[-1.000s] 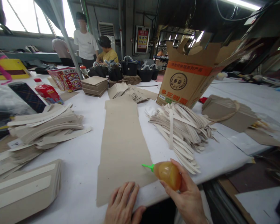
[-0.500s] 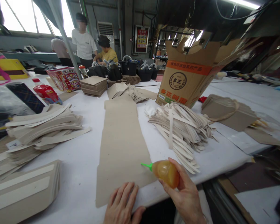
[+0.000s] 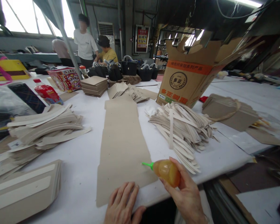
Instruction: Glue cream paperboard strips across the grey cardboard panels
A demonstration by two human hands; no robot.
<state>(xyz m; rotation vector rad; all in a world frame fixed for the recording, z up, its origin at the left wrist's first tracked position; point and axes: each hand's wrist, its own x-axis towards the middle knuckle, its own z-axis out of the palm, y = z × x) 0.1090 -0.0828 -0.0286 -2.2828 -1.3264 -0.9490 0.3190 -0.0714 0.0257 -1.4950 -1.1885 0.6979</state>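
My right hand (image 3: 185, 189) grips an amber glue bottle (image 3: 166, 172), tilted on its side. Its thin green nozzle (image 3: 147, 165) points left, over the near part of a long beige cardboard sheet (image 3: 123, 140). Whether the tip touches the sheet I cannot tell. My left hand (image 3: 123, 200) lies flat with fingers stretched on the sheet's near edge, at the front of the white table. Right of the sheet is a loose heap of pale curved strips (image 3: 180, 127). Another pile of strips (image 3: 49, 130) lies to the left.
At front left sits a stack of rounded boards with white strips (image 3: 25, 189). A tall open carton (image 3: 184, 77) stands behind the right heap, beside banded boards (image 3: 231, 112). A red bottle (image 3: 48, 91) and stacked cards (image 3: 94, 86) are farther back. Two people are across the table.
The view has shifted very slightly. Both hands, the bottle and the sheet keep practically the same places.
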